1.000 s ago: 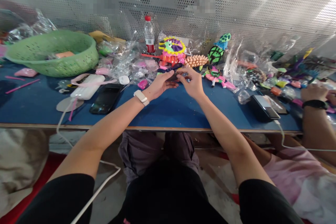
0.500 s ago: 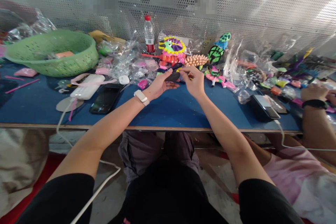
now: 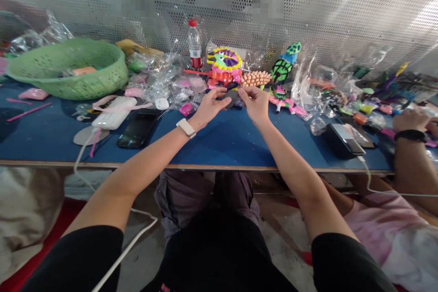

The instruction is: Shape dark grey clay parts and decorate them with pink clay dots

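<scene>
Between my two hands is a flat black piece of modelling clay (image 3: 232,97). My left hand (image 3: 209,107) grips its left side between thumb and fingers. The fingertips of my right hand (image 3: 257,103) pinch its right edge. Just behind them stand a colourful clay figure (image 3: 226,60) with a yellow frill and a spiky tan clay piece (image 3: 255,78). A pink and green clay figure (image 3: 283,99) lies to the right of my right hand, and a green-and-black turtle-like figure (image 3: 282,69) stands farther back.
On the left are a green basket (image 3: 99,86), a white power bank (image 3: 114,113) with a cable, and a phone (image 3: 138,128). A red-capped bottle (image 3: 195,45) stands behind. To the right are a black device (image 3: 344,140), plastic wrappers and a co-worker's hand (image 3: 410,121).
My left hand has turned from palm-up to fingers curled over the black clay. The clay piece has shifted slightly right, and my right fingers stay on its edge.
</scene>
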